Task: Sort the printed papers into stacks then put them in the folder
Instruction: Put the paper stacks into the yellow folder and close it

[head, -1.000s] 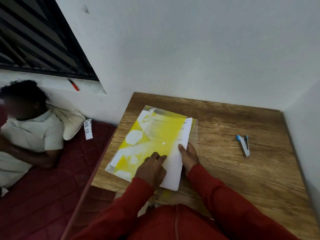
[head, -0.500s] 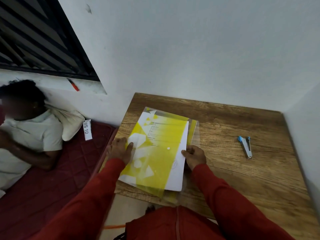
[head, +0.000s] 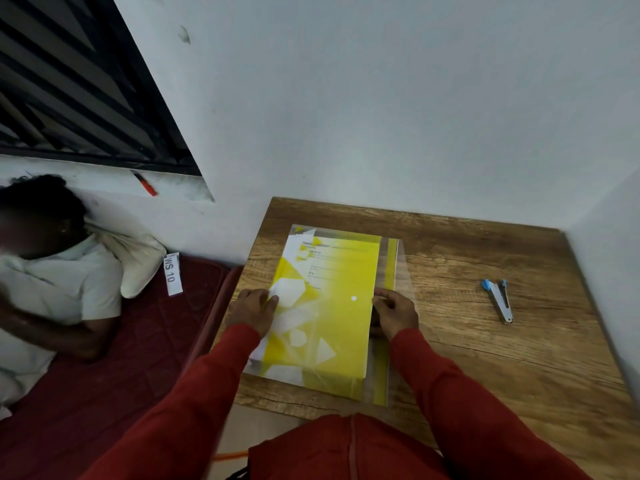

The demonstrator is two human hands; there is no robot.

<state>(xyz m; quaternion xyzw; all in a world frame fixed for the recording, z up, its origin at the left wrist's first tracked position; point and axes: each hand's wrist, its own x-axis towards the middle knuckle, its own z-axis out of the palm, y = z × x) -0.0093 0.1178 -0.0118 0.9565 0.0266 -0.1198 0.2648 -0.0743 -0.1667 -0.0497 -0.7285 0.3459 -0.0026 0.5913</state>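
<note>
A translucent yellow folder (head: 332, 306) with white shapes lies flat on the wooden table (head: 485, 358), near its left side. Printed white papers (head: 294, 249) show through the folder's cover and stick out a little at its top left. My left hand (head: 252, 310) lies flat on the folder's left edge, fingers pressing it down. My right hand (head: 394, 311) pinches the right edge of the yellow cover between thumb and fingers. The folder's clear back sheet (head: 401, 268) extends past the cover on the right.
A small blue and silver stapler (head: 498, 299) lies on the table to the right. Walls close the table at the back and right. Left of the table, a person (head: 52, 282) lies on a dark red mattress (head: 138, 358) below a barred window (head: 69, 91).
The folder has turned square to the table edge, and the papers now sit under the yellow cover. My left hand stayed on the left edge while my right hand slid up the right edge.
</note>
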